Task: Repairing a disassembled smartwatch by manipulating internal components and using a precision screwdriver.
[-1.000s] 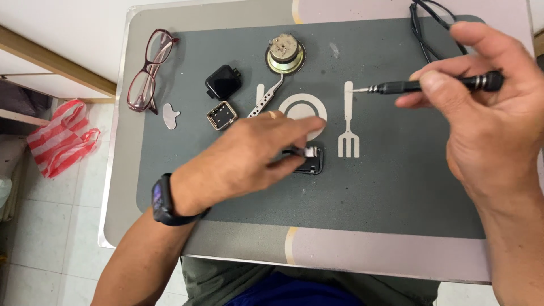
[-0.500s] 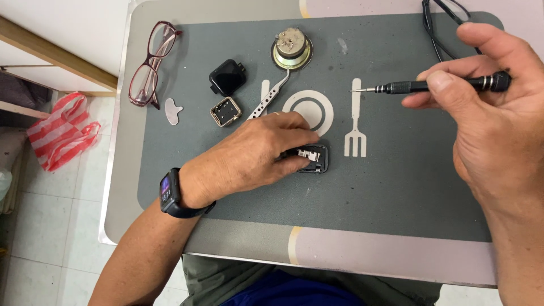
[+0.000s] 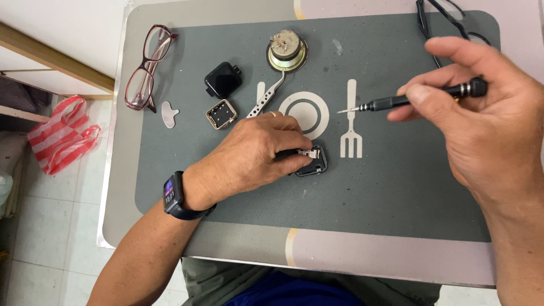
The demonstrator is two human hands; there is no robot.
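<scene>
Compared with the earlier frame, the right hand (image 3: pixel 481 130) holds the screwdriver (image 3: pixel 413 100) slightly lower, its tip nearer the printed fork (image 3: pixel 351 127) on the grey mat (image 3: pixel 396 187). The left hand (image 3: pixel 255 156) remains on the small dark device (image 3: pixel 311 161), with no visible shift of that part.

The right-hand fingers (image 3: pixel 430 99) are clamped on the black screwdriver handle, thumb below and index finger above. The shaft lies roughly level and its bright tip points toward the left hand, clear of the mat.

The left-hand fingers (image 3: pixel 292 141) are closed on the small dark device, pinning it to the mat. The device lies directly under and just beyond the fingertips. It is a rounded, square black casing, opened, with a pale metal part showing at its upper edge. Further internal detail is too small to tell.

Beyond the left-hand knuckles lie silver tweezers (image 3: pixel 266 96), a round metal component (image 3: pixel 287 51), a black square module (image 3: pixel 222 79) and a small open metal frame (image 3: pixel 221 114). Red-framed glasses (image 3: pixel 144 68) lie at the mat's far left edge. The mat rests on the desk (image 3: pixel 351 255). A dark smartwatch (image 3: pixel 173 195) sits on the left wrist.
</scene>
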